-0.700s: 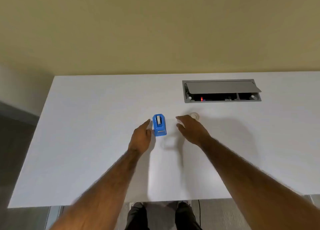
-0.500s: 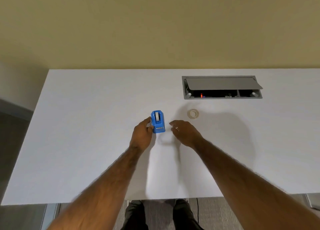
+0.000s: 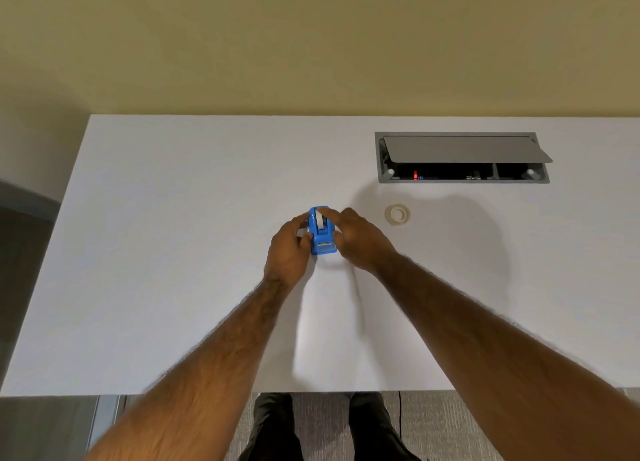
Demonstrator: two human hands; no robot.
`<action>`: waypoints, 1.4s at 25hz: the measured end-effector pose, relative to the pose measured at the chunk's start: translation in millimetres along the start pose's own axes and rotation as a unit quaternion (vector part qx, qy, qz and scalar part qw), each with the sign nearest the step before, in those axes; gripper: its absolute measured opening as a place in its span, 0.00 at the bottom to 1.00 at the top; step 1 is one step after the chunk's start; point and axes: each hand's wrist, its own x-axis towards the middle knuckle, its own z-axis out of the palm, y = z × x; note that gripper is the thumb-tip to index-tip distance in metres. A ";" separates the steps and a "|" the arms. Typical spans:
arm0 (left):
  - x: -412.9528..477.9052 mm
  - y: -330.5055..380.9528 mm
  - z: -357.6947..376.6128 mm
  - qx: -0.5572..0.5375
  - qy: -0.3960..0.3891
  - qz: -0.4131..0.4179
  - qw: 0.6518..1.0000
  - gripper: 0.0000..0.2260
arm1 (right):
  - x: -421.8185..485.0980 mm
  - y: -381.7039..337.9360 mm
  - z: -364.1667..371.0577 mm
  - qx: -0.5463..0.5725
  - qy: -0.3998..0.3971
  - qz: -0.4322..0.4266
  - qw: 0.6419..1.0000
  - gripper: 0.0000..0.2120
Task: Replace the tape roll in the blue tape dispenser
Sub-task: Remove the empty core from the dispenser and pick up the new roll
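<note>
The small blue tape dispenser (image 3: 323, 240) stands on the white table (image 3: 173, 252), with a whitish tape roll (image 3: 320, 222) set in its top. My left hand (image 3: 289, 252) grips the dispenser's left side. From the other side, my right hand (image 3: 360, 240) touches it, with the forefinger laid over the roll and the thumb low against the body. A loose clear tape roll (image 3: 397, 214) lies flat on the table, a short way right of my right hand.
A grey cable box (image 3: 460, 157) with its lid propped open is sunk into the table at the back right, a red light inside. The yellow wall stands behind the table. My legs show below the near table edge.
My right hand moved left from beside the loose roll onto the dispenser. My left hand closed around the dispenser's left side.
</note>
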 end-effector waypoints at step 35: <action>19.3 32.8 4.9 -0.124 0.063 -0.072 0.988 0.12 | 16.8 -12.9 -3.4 0.070 0.126 -0.051 0.988 0.13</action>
